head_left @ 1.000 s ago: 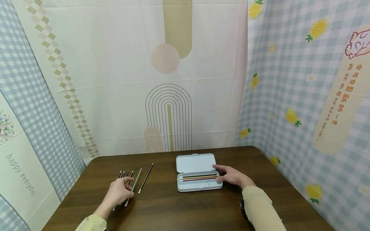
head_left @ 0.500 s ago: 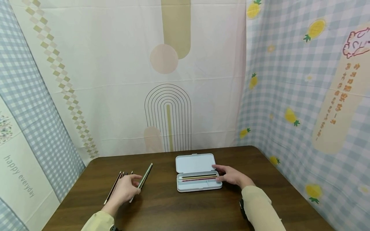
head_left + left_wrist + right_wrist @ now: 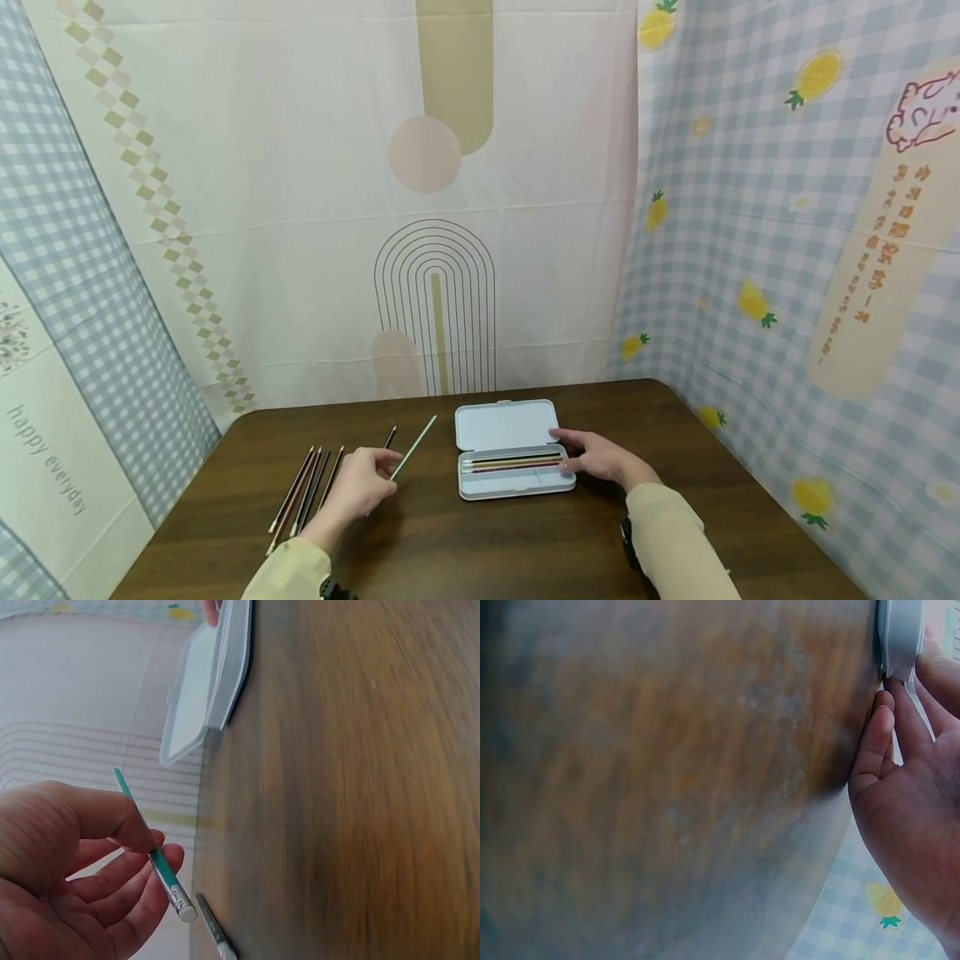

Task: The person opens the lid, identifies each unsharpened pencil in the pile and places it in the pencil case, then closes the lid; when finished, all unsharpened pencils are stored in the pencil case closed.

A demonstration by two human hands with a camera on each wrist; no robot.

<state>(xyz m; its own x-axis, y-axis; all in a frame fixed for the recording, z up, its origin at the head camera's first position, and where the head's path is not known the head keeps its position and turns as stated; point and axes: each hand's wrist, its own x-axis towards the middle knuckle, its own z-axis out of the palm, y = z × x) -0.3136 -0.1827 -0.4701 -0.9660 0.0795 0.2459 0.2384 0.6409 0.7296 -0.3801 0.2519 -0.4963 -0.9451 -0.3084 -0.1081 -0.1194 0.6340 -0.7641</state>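
Note:
My left hand pinches a green pencil between thumb and fingers, its far end tilted up toward the right. In the left wrist view the white eraser end of that pencil points down past the fingers. A light-blue pencil case lies with its lid raised, several pencils in its rear compartment. My right hand holds the case's right end, thumb at the front part and a finger by the lid. Partly hidden behind the left hand, a dark pencil lies on the table.
Several loose pencils lie side by side on the wooden table, left of my left hand. Printed cloth hangs behind the table and along both sides.
My left hand has taken up the green pencil and carried it right, over the dark pencil, toward the case. The loose pencils at left are now uncovered. My right hand stays at the case.

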